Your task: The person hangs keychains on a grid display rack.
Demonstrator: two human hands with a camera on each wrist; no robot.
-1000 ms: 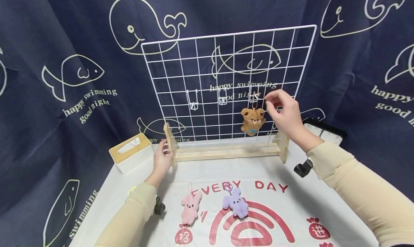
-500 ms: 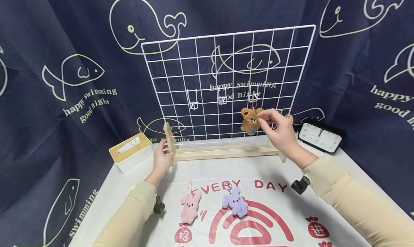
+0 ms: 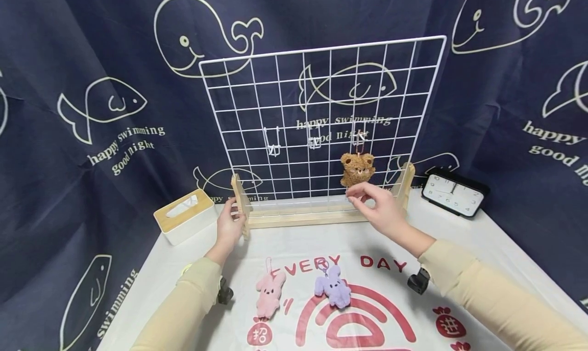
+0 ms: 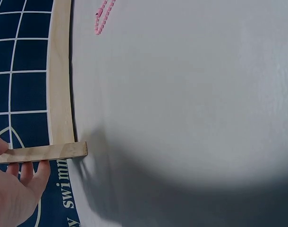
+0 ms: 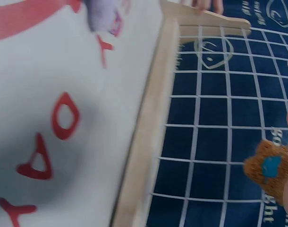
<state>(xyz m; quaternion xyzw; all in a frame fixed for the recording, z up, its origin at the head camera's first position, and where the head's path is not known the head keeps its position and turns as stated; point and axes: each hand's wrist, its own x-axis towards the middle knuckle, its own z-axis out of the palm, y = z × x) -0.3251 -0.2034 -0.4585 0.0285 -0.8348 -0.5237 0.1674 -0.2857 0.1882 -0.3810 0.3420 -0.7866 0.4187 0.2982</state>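
Note:
My left hand (image 3: 230, 223) grips the wooden end support (image 4: 45, 152) of a white wire grid rack, thumb on one side and fingers on the other. A brown bear plush keychain (image 3: 357, 168) hangs by its bead chain from the rightmost white hook (image 3: 359, 138). Just below the bear, my right hand (image 3: 378, 208) is in front of the grid (image 3: 328, 98) with loosely bent fingers and nothing in them; its fingertips overlap the bear's lower edge. On the table lie a pink rabbit plush keychain (image 3: 269, 295) and a purple rabbit plush keychain (image 3: 336, 290).
Two more white hooks, a left one (image 3: 273, 148) and a middle one (image 3: 314, 142), hang bare on the grid. A tissue box (image 3: 186, 218) stands left of the rack, a black alarm clock (image 3: 455, 194) right of it. Behind is a dark blue curtain (image 3: 294, 14).
My right hand has come down and left from beside the hook, past the bear, to below it. The bear stays hanging. My left hand has kept its grip on the rack.

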